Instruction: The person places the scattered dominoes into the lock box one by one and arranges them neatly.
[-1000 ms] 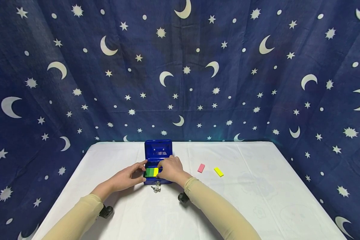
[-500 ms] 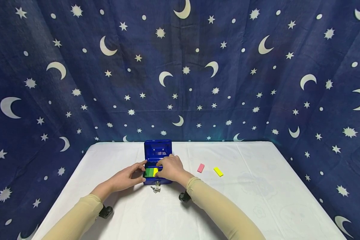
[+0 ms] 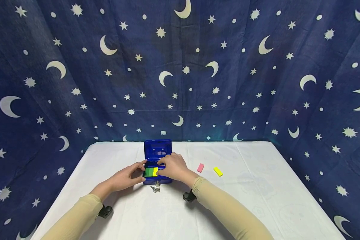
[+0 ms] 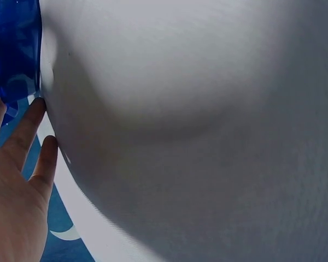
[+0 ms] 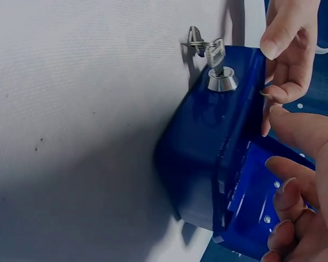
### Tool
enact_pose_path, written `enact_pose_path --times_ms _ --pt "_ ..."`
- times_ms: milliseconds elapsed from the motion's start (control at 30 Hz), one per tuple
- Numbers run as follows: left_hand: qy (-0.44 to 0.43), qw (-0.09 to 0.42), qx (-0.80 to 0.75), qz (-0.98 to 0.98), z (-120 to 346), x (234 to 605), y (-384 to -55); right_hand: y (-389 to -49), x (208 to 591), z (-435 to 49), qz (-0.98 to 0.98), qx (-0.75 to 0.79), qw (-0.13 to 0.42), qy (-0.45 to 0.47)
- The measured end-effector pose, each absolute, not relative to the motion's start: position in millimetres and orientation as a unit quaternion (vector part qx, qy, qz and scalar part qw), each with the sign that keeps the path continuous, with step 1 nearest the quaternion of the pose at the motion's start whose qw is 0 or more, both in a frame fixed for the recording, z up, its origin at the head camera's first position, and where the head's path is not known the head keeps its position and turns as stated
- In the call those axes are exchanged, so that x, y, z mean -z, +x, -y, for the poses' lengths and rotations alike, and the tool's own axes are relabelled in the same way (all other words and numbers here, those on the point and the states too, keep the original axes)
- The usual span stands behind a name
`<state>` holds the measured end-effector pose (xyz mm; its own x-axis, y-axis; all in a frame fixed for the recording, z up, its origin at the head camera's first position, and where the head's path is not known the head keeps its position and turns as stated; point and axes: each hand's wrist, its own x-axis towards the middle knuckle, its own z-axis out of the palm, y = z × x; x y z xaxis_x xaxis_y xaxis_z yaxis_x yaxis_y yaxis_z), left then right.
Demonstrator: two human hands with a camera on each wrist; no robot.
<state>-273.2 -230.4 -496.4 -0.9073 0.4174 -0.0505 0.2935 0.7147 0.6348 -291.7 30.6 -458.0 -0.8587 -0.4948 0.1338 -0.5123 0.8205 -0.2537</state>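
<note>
A blue metal cash box (image 3: 149, 181) stands with its lid (image 3: 158, 149) raised. Inside, green and yellow flat blocks (image 3: 151, 172) lie side by side along the left part. Against the box's left side, my left hand (image 3: 128, 176) rests its thumb near the front corner and its fingertips farther back. My right hand (image 3: 174, 166) is over the right part of the box, thumb and forefinger spread apart. Nothing shows between those fingers in the right wrist view, where the hand (image 5: 311, 180) hovers by the open top. The box's right interior is hidden behind that hand.
Keys (image 3: 156, 188) hang from the lock at the box's front. On the white-covered table (image 3: 243, 200), a pink block (image 3: 200, 167) and a yellow block (image 3: 218, 171) lie to the right. A dark curtain with moons and stars (image 3: 180, 83) rises behind the table.
My right hand and forearm have shifted slightly to the right and away from the blocks in the box. My left hand has stayed at the box's left side.
</note>
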Motion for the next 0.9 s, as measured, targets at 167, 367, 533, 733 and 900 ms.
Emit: enact_pose_path --times_ms 167,367,533,733,900 --pt "0.192 0.099 -0.33 -0.919 231 498 -273 -290 454 -36 0.95 -0.152 0.041 0.269" --pt "0.193 0.102 -0.338 -0.916 231 497 -273 -288 450 -47 0.947 -0.171 0.043 0.268" --pt "0.194 0.103 -0.338 -0.915 231 496 -273 -287 448 -59 0.945 -0.194 0.051 0.26" --pt "0.191 0.099 -0.336 -0.917 230 496 -273 -286 448 -78 0.944 -0.21 0.054 0.249" --pt "0.192 0.097 -0.335 -0.917 231 496 -273 -285 447 -94 0.942 -0.221 0.062 0.244"
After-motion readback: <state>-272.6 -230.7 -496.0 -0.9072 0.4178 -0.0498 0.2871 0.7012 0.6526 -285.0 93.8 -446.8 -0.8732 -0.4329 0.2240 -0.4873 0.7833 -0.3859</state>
